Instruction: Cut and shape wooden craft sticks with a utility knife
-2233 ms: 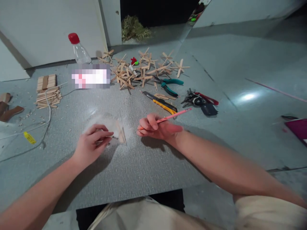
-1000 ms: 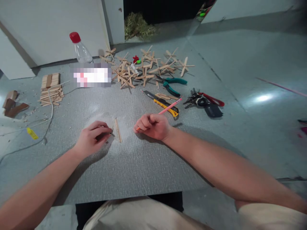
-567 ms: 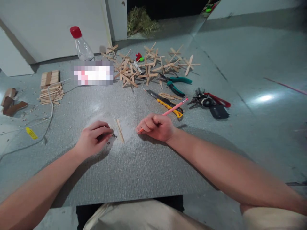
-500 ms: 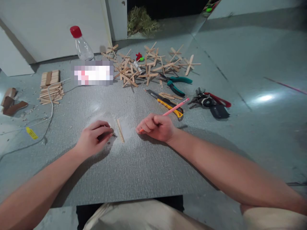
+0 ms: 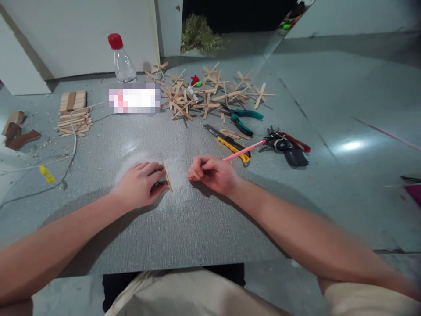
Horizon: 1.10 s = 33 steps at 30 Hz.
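Note:
Two narrow wooden craft sticks [image 5: 168,176] lie side by side on the grey tabletop, on a pale, whitish patch. My left hand [image 5: 140,182] rests palm down at their left side, its thumb and fingertips closed on their edge; whatever is under the palm is hidden. In my right hand [image 5: 213,173] is a pink pencil [image 5: 241,152], gripped in a writing hold. Its orange tip points left, a short way right of the sticks, and its rear end slants up to the right.
Behind my hands lie a yellow utility knife [image 5: 232,147], teal-handled pliers [image 5: 245,116], dark and red-handled tools [image 5: 284,142] and crossed-stick pieces [image 5: 179,103]. A red-capped bottle [image 5: 123,63] stands at the back. Stacked sticks [image 5: 74,112] and a white cable [image 5: 73,140] are left.
My left hand has moved right onto the sticks, which now sit closer together. The pencil's rear end has dipped lower while my right hand stays nearly in place. The view has shifted slightly.

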Each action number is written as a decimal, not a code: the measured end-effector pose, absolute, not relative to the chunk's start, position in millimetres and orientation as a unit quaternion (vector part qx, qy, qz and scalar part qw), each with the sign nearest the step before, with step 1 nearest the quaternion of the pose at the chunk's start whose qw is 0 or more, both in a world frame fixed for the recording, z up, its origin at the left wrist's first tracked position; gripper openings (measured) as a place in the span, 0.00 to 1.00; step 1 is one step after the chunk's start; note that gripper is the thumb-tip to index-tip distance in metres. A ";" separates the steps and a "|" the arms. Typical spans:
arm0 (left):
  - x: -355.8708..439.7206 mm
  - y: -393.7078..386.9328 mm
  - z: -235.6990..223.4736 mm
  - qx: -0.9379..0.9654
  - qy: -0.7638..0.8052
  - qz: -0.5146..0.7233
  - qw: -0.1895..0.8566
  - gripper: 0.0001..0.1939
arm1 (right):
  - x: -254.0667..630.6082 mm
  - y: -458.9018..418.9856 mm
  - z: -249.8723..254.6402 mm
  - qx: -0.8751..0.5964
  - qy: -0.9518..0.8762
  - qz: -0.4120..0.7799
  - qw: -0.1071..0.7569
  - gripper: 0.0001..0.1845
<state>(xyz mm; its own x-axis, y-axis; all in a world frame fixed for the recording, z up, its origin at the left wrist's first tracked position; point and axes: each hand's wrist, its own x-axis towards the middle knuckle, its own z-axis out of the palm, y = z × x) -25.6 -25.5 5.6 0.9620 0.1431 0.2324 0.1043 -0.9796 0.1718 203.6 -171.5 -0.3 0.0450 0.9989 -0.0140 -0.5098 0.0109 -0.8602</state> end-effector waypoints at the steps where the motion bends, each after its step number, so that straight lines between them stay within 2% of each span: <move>1: -24.6 -25.0 6.4 0.989 0.054 0.118 0.070 0.17 | 203.2 -173.2 6.9 -0.376 -0.337 0.595 0.625 0.07; 7: -23.1 -23.8 9.3 0.990 0.025 0.124 0.067 0.17 | 201.6 -158.0 50.4 -0.451 -0.372 0.483 0.652 0.07; 11: -23.0 -24.6 9.2 0.988 0.033 0.129 0.081 0.18 | 192.9 -134.2 30.7 -0.474 -0.390 0.432 0.660 0.09; 13: -23.4 -24.8 9.0 0.988 0.027 0.125 0.089 0.18 | 189.3 -131.4 13.4 -0.517 -0.474 0.368 0.611 0.10; 15: -24.4 -24.4 8.5 0.985 0.033 0.128 0.110 0.16 | 188.3 -134.8 1.4 -0.521 -0.611 0.319 0.504 0.10; 17: -25.5 -23.4 8.0 0.981 0.034 0.137 0.130 0.13 | 190.0 -139.8 -2.6 -0.512 -0.668 0.270 0.467 0.13; 21: -24.9 -21.3 9.3 0.978 0.030 0.141 0.153 0.13 | 196.1 -143.3 2.3 -0.527 -0.681 0.259 0.437 0.15; 33: -23.7 -18.1 11.0 0.965 0.044 0.145 0.216 0.14 | 198.7 -142.6 6.9 -0.511 -0.713 0.238 0.417 0.11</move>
